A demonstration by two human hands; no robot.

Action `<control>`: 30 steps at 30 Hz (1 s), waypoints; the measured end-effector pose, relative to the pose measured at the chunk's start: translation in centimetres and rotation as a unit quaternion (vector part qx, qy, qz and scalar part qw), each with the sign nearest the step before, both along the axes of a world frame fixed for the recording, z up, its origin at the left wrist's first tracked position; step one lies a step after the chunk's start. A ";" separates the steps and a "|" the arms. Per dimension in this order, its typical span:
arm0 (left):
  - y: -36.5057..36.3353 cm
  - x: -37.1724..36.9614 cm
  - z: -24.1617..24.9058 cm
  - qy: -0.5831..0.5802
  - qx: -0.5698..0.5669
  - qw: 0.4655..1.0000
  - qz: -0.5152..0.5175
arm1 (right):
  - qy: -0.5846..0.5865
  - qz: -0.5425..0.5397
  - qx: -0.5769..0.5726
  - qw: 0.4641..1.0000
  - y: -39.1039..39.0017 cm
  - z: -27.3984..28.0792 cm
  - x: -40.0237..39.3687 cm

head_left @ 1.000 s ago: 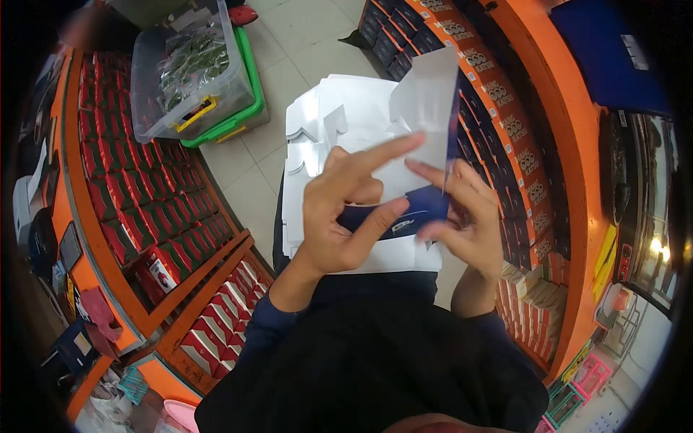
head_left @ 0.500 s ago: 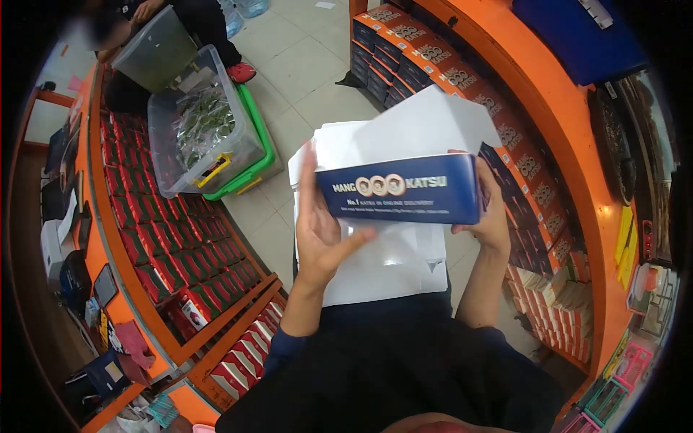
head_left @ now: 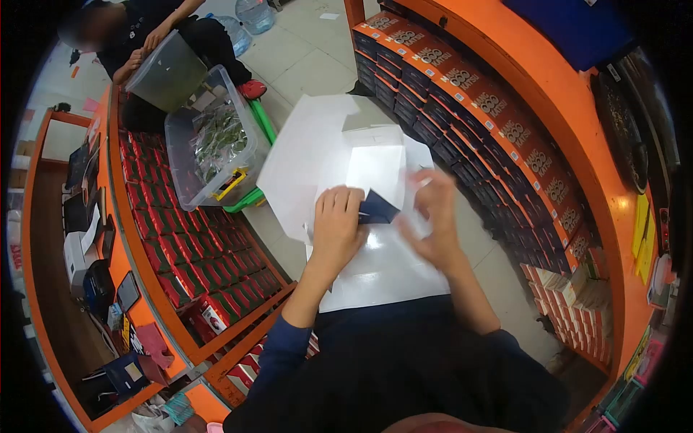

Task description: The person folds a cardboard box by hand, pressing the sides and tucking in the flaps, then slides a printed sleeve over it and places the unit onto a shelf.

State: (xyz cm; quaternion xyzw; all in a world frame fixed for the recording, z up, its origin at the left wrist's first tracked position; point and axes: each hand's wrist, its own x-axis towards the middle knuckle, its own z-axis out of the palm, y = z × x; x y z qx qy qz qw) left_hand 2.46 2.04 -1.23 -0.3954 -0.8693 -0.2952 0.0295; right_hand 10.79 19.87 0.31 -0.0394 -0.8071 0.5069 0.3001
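On my lap, a partly folded cardboard box (head_left: 377,169) shows its white inside. One dark blue panel (head_left: 378,209) of it is folded near the front. My left hand (head_left: 336,225) is closed over the box's near left side, fingers curled across the edge. To the right of the box is my right hand (head_left: 433,224), blurred by motion, with thumb and fingers apart and nothing visible between them. Under and around the box lie white flat cardboard sheets (head_left: 299,162), the lower one glossy (head_left: 382,270).
Left, a shelf holds rows of red boxes (head_left: 173,238). Beyond it, a clear plastic bin (head_left: 189,189) contains bagged greenery, and a seated person's hand (head_left: 157,36) holds another bin (head_left: 170,76). Right, printed boxes (head_left: 498,108) fill an orange counter (head_left: 577,137).
The blue printed front has turned out of sight, and the box's white inside now faces up. My left hand has shifted onto its near edge; my right hand has let go.
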 end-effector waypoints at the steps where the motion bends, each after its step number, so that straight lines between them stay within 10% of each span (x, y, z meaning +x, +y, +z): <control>1: -0.5 0.0 -0.2 -0.011 -0.033 0.999 -0.015 | -0.040 0.048 0.079 0.995 -1.1 1.4 0.7; 5: -1.3 0.9 0.7 -0.084 -0.181 0.978 -0.059 | -0.142 0.030 0.138 0.980 -1.7 -1.1 1.6; 12: -3.1 -0.7 2.0 -0.363 0.141 0.917 0.088 | -0.068 0.089 -0.121 0.986 3.1 -1.2 1.7; 18: -1.2 0.2 4.2 -0.341 0.125 0.932 0.006 | -0.040 0.110 0.065 0.991 1.6 1.9 0.1; 23: -0.8 0.0 4.9 -0.316 0.122 0.941 0.004 | -0.035 -0.006 -0.078 0.996 1.8 1.9 -0.3; 30: -1.6 -0.8 5.5 -0.296 0.072 0.949 -0.080 | -0.135 0.167 0.063 0.975 1.2 4.5 -1.5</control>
